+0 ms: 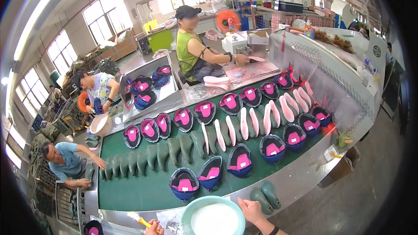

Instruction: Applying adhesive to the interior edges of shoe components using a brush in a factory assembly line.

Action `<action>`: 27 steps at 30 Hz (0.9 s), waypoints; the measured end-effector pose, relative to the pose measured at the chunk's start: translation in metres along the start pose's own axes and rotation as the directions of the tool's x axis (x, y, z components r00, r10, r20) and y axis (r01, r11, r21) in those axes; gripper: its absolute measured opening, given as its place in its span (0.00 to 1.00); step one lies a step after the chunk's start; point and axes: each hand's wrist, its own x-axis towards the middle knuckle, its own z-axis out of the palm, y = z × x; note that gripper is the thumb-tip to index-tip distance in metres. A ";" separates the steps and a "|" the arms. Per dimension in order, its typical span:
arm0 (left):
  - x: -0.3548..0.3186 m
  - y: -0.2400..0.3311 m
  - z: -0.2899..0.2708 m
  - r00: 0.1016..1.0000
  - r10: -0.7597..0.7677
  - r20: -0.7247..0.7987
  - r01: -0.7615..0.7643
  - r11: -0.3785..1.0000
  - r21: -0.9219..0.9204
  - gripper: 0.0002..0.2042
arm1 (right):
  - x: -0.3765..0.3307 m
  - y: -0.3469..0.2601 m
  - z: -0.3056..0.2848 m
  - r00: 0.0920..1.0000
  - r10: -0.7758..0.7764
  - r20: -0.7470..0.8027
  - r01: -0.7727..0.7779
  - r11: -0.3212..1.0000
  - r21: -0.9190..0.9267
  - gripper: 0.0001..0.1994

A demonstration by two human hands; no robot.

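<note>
At the near edge, my left hand (155, 227) is closed round the yellow handle of a brush (143, 221) with white-coated bristles. Just right of it is a pale green bowl (186, 216) of white liquid. My right hand (252, 211) is by the bowl's right rim with its fingers curled in; what they hold, if anything, is hidden. Two dark green shoe lasts (264, 196) lie to the right of that hand. Beyond the bowl, a blue shoe upper (184, 184) with pink lining sits on the green conveyor belt (130, 191).
Rows of shoe uppers (204, 112), green lasts (163, 156) and pink insoles (244, 124) cover the belt. Three people work across it: one in green (189, 52), one in a patterned top (98, 87), one in blue (69, 161). A machine housing (322, 65) stands at right.
</note>
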 end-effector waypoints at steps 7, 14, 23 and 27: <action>-0.007 0.010 -0.010 1.000 0.006 0.020 -0.005 0.999 -0.042 0.01 | 0.001 0.006 0.009 0.916 -0.365 -0.169 0.369 0.929 -0.008 0.11; 0.002 0.005 -0.023 0.996 -0.063 0.057 0.069 0.993 -0.101 0.06 | -0.022 0.018 0.005 0.954 0.225 0.199 -0.271 0.931 0.244 0.09; 0.038 -0.011 -0.067 0.989 -0.071 0.127 0.063 0.996 0.066 0.07 | -0.024 0.029 0.021 0.998 -0.053 0.018 0.054 0.992 -0.117 0.08; 0.037 -0.008 -0.053 0.999 -0.042 0.033 0.038 0.993 0.115 0.09 | -0.023 0.028 0.029 0.998 0.057 0.001 -0.056 0.991 -0.123 0.09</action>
